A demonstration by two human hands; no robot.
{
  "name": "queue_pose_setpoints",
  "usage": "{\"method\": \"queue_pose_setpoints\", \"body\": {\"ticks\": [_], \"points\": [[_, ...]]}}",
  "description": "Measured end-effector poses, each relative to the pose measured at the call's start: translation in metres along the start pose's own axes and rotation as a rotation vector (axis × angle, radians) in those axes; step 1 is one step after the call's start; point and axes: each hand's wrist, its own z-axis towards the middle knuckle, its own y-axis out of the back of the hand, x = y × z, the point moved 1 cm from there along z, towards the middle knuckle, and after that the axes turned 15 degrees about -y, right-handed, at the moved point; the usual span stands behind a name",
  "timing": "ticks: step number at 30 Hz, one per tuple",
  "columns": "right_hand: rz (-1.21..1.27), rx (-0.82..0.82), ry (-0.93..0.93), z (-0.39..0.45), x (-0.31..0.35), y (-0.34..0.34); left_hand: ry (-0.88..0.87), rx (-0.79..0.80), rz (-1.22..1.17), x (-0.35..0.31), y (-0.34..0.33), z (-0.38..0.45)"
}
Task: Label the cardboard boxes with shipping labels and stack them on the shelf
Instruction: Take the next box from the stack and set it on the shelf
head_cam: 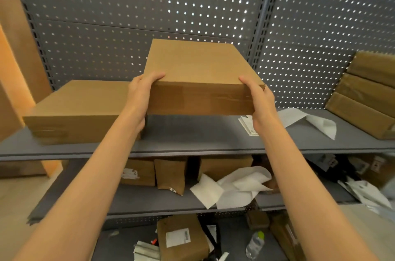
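I hold a flat brown cardboard box (198,72) in the air above the top grey shelf (192,141). My left hand (141,94) grips its near left corner, thumb on top. My right hand (259,100) grips its near right corner the same way. The box tilts slightly, with its far end raised, and no label shows on its top or front. Another flat cardboard box (79,109) lies on the shelf to the left, beside and lower than the held one. Sheets with printed labels (248,125) lie on the shelf under my right hand.
A leaning stack of three boxes (365,98) sits at the shelf's right end, with white backing paper (310,120) beside it. A perforated metal panel (149,4) backs the shelf. Lower shelves hold boxes (171,173), crumpled paper (235,186), a labelled box (181,239) and a plastic bottle (255,244).
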Motion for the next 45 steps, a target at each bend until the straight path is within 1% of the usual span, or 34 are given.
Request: {"method": "queue_pose_setpoints", "body": {"ticks": [6, 9, 13, 23, 31, 45], "points": [[-0.048, 0.055, -0.064, 0.024, -0.013, 0.041, 0.058, -0.025, 0.032, 0.019, -0.033, -0.021], [-0.077, 0.080, -0.095, 0.031, -0.022, 0.052, 0.066, -0.039, 0.069, 0.030, -0.040, -0.025], [-0.093, 0.092, -0.150, 0.038, -0.035, 0.059, 0.097, -0.020, 0.092, 0.041, -0.044, -0.029], [-0.128, 0.131, -0.216, 0.056, -0.058, 0.056, 0.143, -0.015, 0.110, 0.074, -0.041, -0.024], [-0.138, 0.130, -0.255, 0.072, -0.073, 0.050, 0.178, -0.024, 0.109, 0.091, -0.039, -0.014], [-0.145, 0.141, -0.236, 0.087, -0.079, 0.047, 0.217, -0.039, 0.100, 0.111, -0.040, -0.006]]}}
